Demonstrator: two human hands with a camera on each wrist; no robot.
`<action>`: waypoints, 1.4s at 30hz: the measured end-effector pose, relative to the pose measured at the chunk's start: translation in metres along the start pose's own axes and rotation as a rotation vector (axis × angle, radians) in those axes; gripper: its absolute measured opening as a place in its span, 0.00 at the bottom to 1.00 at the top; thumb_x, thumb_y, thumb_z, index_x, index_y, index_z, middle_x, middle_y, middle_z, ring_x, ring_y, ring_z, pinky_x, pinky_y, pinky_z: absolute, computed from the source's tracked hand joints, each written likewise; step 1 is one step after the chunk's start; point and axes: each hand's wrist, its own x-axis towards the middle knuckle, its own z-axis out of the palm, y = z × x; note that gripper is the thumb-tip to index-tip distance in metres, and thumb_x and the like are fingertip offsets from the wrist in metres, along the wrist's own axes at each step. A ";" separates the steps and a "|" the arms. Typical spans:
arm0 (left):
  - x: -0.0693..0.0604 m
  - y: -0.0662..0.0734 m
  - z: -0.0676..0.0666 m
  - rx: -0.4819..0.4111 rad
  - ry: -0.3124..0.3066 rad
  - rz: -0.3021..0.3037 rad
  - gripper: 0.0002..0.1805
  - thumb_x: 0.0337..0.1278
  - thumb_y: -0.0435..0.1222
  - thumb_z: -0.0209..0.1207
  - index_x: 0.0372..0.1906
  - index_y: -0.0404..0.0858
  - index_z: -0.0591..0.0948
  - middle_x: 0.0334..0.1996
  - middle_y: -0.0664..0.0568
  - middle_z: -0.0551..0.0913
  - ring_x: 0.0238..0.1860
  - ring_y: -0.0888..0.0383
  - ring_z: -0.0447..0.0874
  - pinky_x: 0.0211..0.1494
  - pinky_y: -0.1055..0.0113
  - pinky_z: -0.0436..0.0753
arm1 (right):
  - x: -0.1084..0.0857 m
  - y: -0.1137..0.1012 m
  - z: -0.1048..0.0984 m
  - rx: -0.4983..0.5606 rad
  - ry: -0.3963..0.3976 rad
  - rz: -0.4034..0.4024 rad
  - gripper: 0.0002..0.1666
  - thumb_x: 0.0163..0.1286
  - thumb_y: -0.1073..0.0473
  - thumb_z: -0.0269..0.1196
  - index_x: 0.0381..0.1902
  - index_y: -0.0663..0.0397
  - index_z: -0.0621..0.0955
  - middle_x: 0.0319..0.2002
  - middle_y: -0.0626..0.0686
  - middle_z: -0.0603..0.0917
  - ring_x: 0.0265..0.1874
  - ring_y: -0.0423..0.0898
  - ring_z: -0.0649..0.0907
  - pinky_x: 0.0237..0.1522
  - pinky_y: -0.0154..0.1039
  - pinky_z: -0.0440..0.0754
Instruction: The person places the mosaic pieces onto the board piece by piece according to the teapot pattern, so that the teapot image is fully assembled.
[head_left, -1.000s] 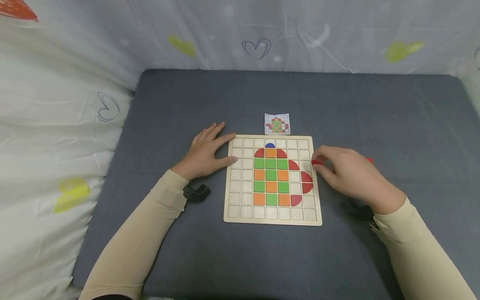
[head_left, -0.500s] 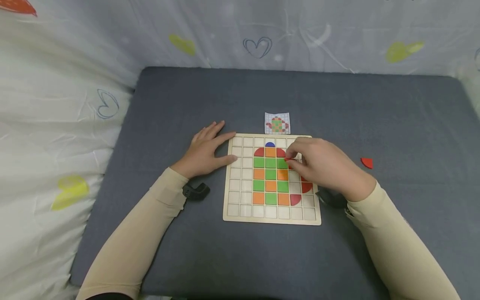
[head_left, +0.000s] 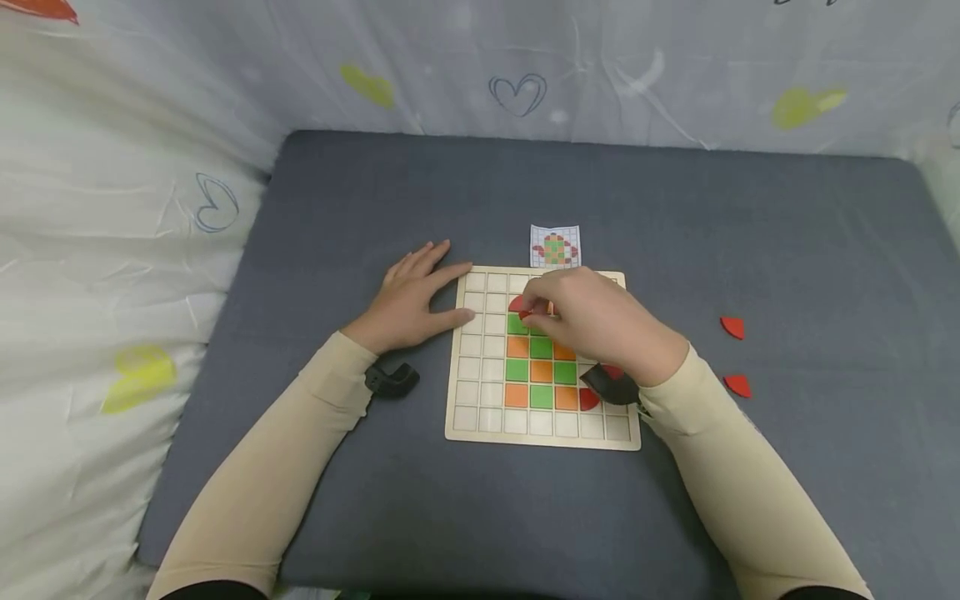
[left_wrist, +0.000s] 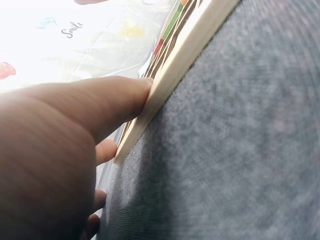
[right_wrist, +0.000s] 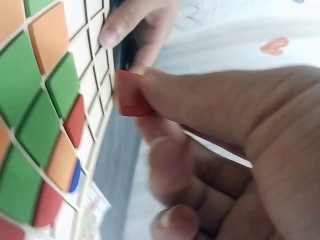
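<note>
A square wooden grid board [head_left: 543, 442] lies on the table, bearing green, orange and red tiles in its cells. My right hand [head_left: 600, 321] is over the upper part of the board and pinches a small red tile [right_wrist: 131, 95] between thumb and fingers. In the right wrist view that tile is clear of the board, its exact shape partly covered by the fingertips. Fingers spread, my left hand [head_left: 411, 300] touches the board's left edge. Its thumb rests on the rim in the left wrist view. The right hand hides several upper tiles in the head view.
Behind the board lies a small printed card [head_left: 555, 243] with a coloured grid pattern. Two loose red quarter-round tiles, an upper tile [head_left: 732, 327] and a lower tile [head_left: 738, 385], lie right of the board on the grey tabletop [head_left: 420, 508]. A pale patterned curtain [head_left: 450, 50] hangs behind.
My right hand has moved left from the board's right edge across its upper cells, carrying the red tile. Both loose red tiles on the right are now uncovered. The left hand stays put.
</note>
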 end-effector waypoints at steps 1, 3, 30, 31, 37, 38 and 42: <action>0.000 0.000 0.000 0.000 0.002 -0.001 0.41 0.70 0.60 0.61 0.82 0.53 0.66 0.86 0.47 0.46 0.86 0.46 0.37 0.84 0.39 0.39 | 0.002 0.000 0.001 0.018 0.009 -0.003 0.04 0.71 0.63 0.70 0.40 0.50 0.91 0.34 0.43 0.89 0.29 0.41 0.81 0.33 0.39 0.81; -0.001 -0.001 -0.001 0.002 0.006 -0.002 0.41 0.70 0.60 0.62 0.82 0.53 0.66 0.86 0.47 0.46 0.86 0.46 0.37 0.84 0.39 0.39 | 0.006 -0.001 0.004 0.054 0.029 -0.011 0.04 0.71 0.63 0.70 0.40 0.51 0.91 0.33 0.43 0.89 0.29 0.41 0.81 0.34 0.39 0.80; 0.002 0.008 0.003 0.001 0.001 0.022 0.41 0.70 0.59 0.61 0.82 0.52 0.66 0.86 0.46 0.47 0.86 0.45 0.38 0.84 0.39 0.40 | 0.006 -0.008 0.043 0.065 0.013 0.035 0.03 0.70 0.55 0.74 0.35 0.45 0.90 0.30 0.38 0.88 0.25 0.37 0.80 0.32 0.39 0.80; 0.002 0.008 0.003 0.002 0.002 0.022 0.41 0.70 0.59 0.61 0.82 0.52 0.66 0.86 0.46 0.47 0.86 0.45 0.38 0.84 0.39 0.40 | 0.006 -0.008 0.044 0.054 0.010 0.034 0.03 0.70 0.55 0.74 0.35 0.45 0.90 0.30 0.38 0.87 0.26 0.37 0.80 0.33 0.39 0.80; 0.002 0.008 0.004 -0.001 0.000 0.014 0.41 0.70 0.60 0.61 0.82 0.53 0.66 0.86 0.46 0.48 0.86 0.45 0.38 0.84 0.41 0.40 | 0.006 -0.008 0.049 0.011 -0.004 0.026 0.04 0.72 0.54 0.72 0.35 0.40 0.90 0.32 0.38 0.86 0.28 0.37 0.80 0.33 0.37 0.80; 0.002 0.008 0.004 -0.002 0.001 0.013 0.41 0.70 0.60 0.61 0.82 0.53 0.66 0.86 0.46 0.48 0.86 0.46 0.38 0.84 0.41 0.40 | 0.006 -0.008 0.050 0.013 -0.004 0.025 0.04 0.72 0.54 0.72 0.35 0.40 0.90 0.33 0.39 0.86 0.29 0.37 0.80 0.34 0.37 0.80; 0.002 0.009 0.004 0.002 -0.002 0.011 0.41 0.70 0.60 0.61 0.82 0.53 0.66 0.86 0.46 0.48 0.86 0.46 0.38 0.85 0.41 0.39 | 0.005 -0.008 0.052 0.018 -0.002 0.023 0.04 0.72 0.56 0.72 0.35 0.42 0.89 0.33 0.40 0.86 0.30 0.38 0.81 0.34 0.36 0.80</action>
